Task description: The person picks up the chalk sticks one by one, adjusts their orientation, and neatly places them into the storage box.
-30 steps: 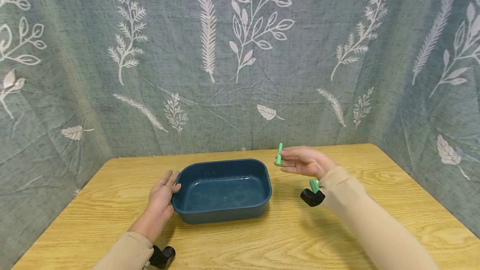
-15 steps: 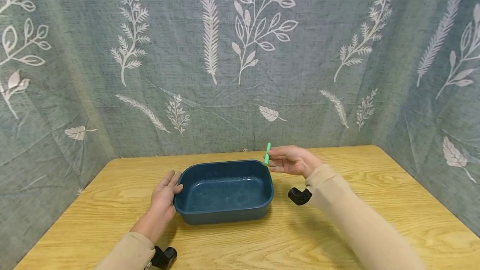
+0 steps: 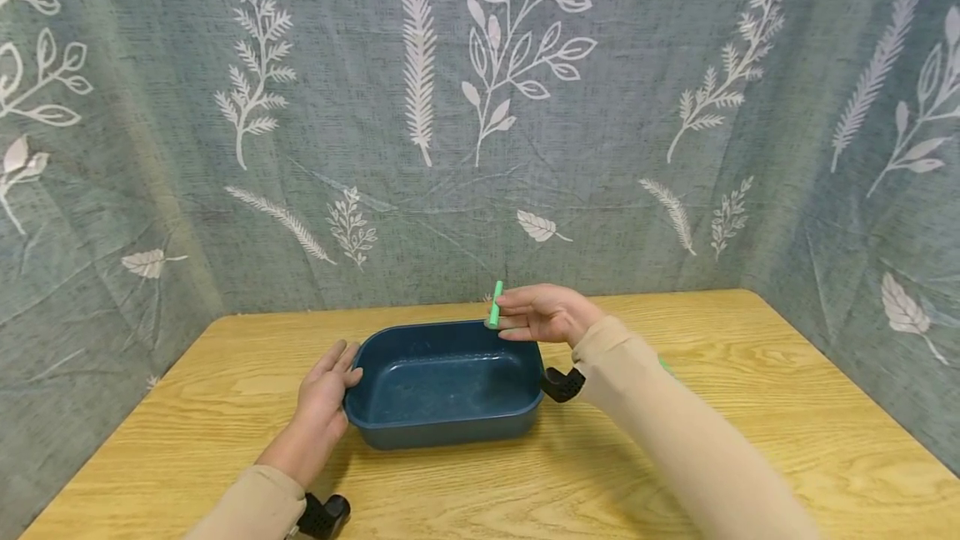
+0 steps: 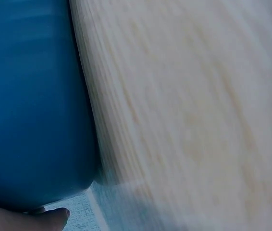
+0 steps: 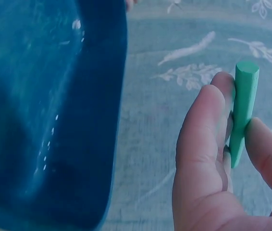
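A dark blue rectangular basin (image 3: pixel 450 427) stands on the table with nothing in it. My left hand (image 3: pixel 322 386) holds its left side, thumb over the rim and fingers along the outside; in the left wrist view a fingertip (image 4: pixel 54 217) shows below the basin's wall (image 4: pixel 35 96). Above the basin's far right rim, my right hand (image 3: pixel 543 312) pinches a short green faceted chalk stick (image 3: pixel 495 305) between thumb and fingers. Seen from the right wrist, that chalk stick (image 5: pixel 244 106) stands nearly upright, apart from the basin (image 5: pixel 97 96).
Past the right sleeve (image 3: pixel 645 390), a bit of another green thing (image 3: pixel 666 367) shows on the wooden table (image 3: pixel 787 407), mostly hidden. A patterned grey-blue curtain (image 3: pixel 450 215) hangs behind and on both sides. Black wrist cameras (image 3: pixel 562 384) jut from both sleeves.
My right hand has carried the chalk stick leftward, from beside the basin to over its far right rim. My left hand and the basin stay in place.
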A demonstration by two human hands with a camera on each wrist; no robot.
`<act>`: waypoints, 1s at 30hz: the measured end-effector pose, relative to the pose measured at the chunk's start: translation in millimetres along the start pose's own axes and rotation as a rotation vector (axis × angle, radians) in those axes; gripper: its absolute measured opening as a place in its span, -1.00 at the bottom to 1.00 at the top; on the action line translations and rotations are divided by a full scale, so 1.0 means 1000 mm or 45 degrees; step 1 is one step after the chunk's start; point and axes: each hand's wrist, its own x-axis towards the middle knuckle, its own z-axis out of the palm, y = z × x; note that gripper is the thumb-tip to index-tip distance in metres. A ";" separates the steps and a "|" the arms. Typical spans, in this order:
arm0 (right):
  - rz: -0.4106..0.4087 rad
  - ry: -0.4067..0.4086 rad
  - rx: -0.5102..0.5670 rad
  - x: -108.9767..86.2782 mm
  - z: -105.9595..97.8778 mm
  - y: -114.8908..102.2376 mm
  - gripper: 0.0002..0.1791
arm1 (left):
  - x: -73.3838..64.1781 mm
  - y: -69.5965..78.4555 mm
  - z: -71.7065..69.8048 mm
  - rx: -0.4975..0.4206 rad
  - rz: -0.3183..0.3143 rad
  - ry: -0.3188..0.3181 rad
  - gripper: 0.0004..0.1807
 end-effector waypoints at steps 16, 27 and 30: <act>0.062 -0.046 -0.056 0.023 0.035 0.000 -0.53 | -0.002 -0.001 0.001 0.012 0.015 0.002 -0.30; 0.156 -0.054 -0.168 0.045 0.066 0.007 -0.73 | -0.002 -0.002 0.000 0.000 0.010 0.019 -0.29; 0.184 -0.077 -0.251 0.051 0.072 0.012 -0.73 | -0.003 -0.001 0.001 -0.005 0.010 0.015 -0.29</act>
